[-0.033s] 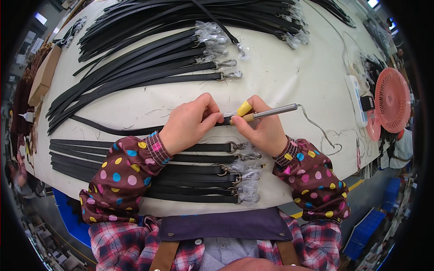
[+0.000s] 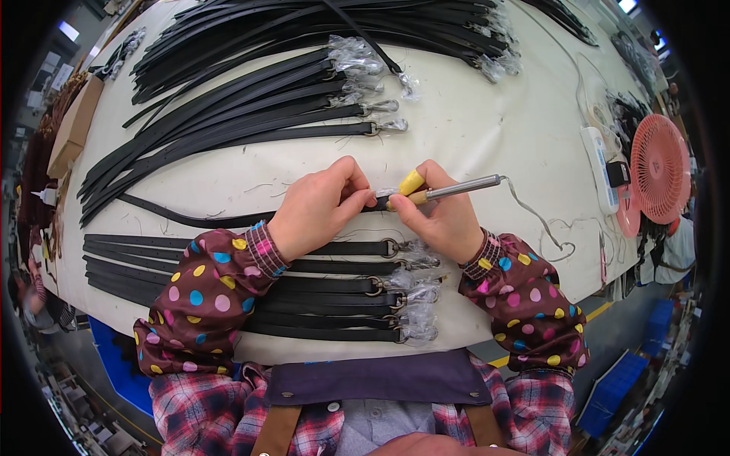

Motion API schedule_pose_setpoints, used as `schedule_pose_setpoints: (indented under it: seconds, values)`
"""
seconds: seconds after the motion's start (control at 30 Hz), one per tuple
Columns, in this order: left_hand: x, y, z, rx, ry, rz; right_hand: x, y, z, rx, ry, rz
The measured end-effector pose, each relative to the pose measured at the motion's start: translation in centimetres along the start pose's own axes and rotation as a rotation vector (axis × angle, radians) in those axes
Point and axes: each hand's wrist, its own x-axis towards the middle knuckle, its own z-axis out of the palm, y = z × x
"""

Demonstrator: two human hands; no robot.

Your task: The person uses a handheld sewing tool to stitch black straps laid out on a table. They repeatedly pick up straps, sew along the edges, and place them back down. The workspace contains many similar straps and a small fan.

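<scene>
1. Black strap (image 2: 220, 223) lies across the cream table (image 2: 487, 137), its right end between both hands, with a strap bundle (image 2: 243, 99) beyond and a strap row (image 2: 350, 267) nearer the person
2. Left hand (image 2: 319, 205) pinches it near that end between thumb and forefinger
3. Right hand (image 2: 445, 220) grips a corded, metal-barrelled pen-shaped tool (image 2: 468, 187)
4. Yellow finger cover (image 2: 411, 182) wraps a right fingertip

a purple apron (image 2: 376, 378) and dotted maroon oversleeves (image 2: 205, 292) cover a plaid shirt (image 2: 194, 414).

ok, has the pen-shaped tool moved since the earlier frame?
No: the pen-shaped tool in the right hand shows no visible shift against the white power strip.
</scene>
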Motion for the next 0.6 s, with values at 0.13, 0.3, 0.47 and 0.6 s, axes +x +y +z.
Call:
schedule_pose_setpoints:
  seconds: [0.13, 0.3, 0.47, 0.6]
  values:
    - [0.02, -0.07, 0.02, 0.002, -0.002, 0.006, -0.01, 0.2, 0.01, -0.034, 0.008, -0.003]
    - [0.03, -0.05, 0.01, -0.004, -0.007, -0.004, -0.04, -0.01, -0.16, -0.062, -0.032, 0.029]
    - [0.09, -0.07, 0.09, -0.002, 0.0, 0.001, 0.04, 0.01, -0.05, -0.071, -0.002, -0.001]
    - [0.11, 0.01, 0.02, 0.003, -0.001, -0.008, 0.06, -0.22, -0.05, -0.073, -0.002, -0.003]
